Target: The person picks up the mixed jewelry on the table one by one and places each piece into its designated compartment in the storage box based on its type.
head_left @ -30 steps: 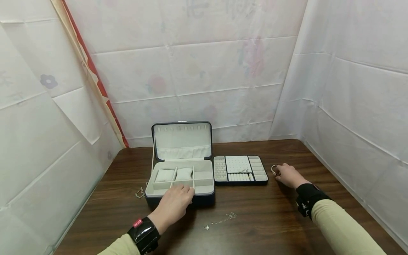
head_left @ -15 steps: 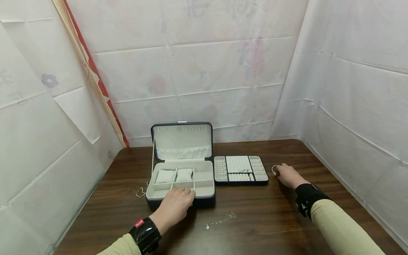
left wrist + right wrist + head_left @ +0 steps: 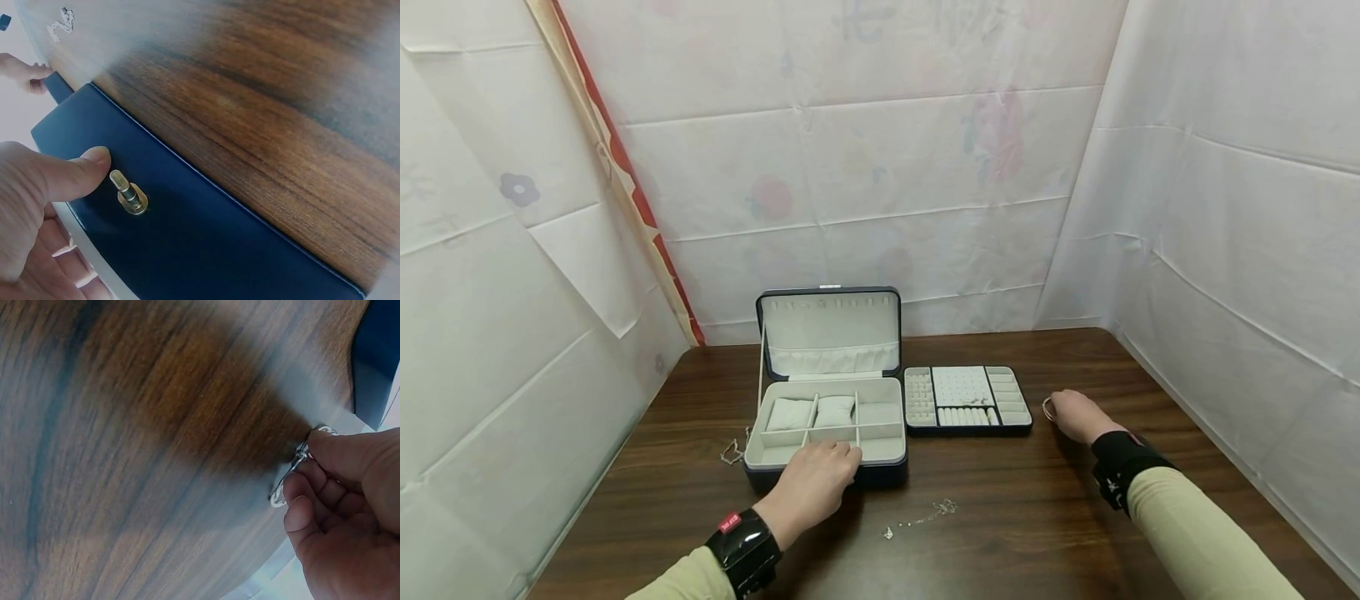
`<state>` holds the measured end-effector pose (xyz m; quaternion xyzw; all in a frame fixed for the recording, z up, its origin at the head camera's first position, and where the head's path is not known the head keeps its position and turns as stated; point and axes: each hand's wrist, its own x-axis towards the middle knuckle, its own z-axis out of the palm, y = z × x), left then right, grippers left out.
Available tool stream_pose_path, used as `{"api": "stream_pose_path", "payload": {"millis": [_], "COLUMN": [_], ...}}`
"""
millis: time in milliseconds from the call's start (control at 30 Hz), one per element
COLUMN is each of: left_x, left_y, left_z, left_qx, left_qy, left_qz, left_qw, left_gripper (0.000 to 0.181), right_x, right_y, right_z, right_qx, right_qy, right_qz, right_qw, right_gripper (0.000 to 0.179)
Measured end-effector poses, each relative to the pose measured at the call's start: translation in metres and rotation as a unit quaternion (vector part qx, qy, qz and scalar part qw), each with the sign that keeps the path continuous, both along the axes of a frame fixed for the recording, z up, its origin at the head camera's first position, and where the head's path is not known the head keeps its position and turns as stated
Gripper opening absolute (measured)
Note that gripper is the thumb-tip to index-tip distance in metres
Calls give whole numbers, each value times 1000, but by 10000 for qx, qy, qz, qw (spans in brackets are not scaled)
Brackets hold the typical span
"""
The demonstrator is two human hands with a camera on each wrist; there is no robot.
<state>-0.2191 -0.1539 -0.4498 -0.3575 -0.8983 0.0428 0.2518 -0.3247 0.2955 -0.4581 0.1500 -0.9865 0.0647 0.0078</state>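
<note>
A dark blue jewelry box (image 3: 883,473) with a pale lining stands with its lid raised. My left hand (image 3: 812,485) grips its front wall; in the left wrist view the thumb (image 3: 94,164) presses the outside beside a gold clasp peg (image 3: 130,195), and the other fingers reach over the rim to the inside. Off to the right, my right hand (image 3: 1078,417) pinches a thin silver bangle (image 3: 278,499) between thumb and fingers, low over the table. Part of the bangle is hidden by the fingers.
A jewelry tray (image 3: 967,431) with ring rolls and small compartments lies between box and right hand. A fine chain necklace (image 3: 928,518) lies in front; another chain (image 3: 730,452) is left of the box. Two cushions (image 3: 790,414) sit inside it. White sheeting surrounds the wooden table.
The right hand has turned slightly, and the bangle shows narrower than before. The left hand keeps its grip on the box front with barely any movement.
</note>
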Motion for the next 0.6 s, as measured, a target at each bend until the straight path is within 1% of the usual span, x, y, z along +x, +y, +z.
{"api": "stream_pose_path", "payload": {"millis": [67, 167, 333, 433, 600], "left_x": [0, 0, 0, 0, -5], "left_y": [0, 0, 0, 1, 5], "left_z": [1, 2, 5, 8, 15], "left_qx": [1, -8, 2, 74, 320], "left_qy": [-16, -67, -297, -456, -650], "left_qz": [-5, -12, 9, 56, 220], "left_qw": [10000, 10000, 9996, 9989, 9971], "left_gripper": [30, 30, 28, 27, 33], "right_x": [-1, -2, -2, -1, -1], "right_y": [0, 2, 3, 1, -5], "right_z": [-1, -2, -3, -1, 9], "right_qx": [11, 43, 107, 32, -166], "right_qy": [-1, -18, -69, -24, 147], "right_qz": [52, 117, 134, 103, 96], "right_qw": [10000, 9999, 9998, 9999, 9997], "right_gripper": [18, 20, 15, 8, 7]}}
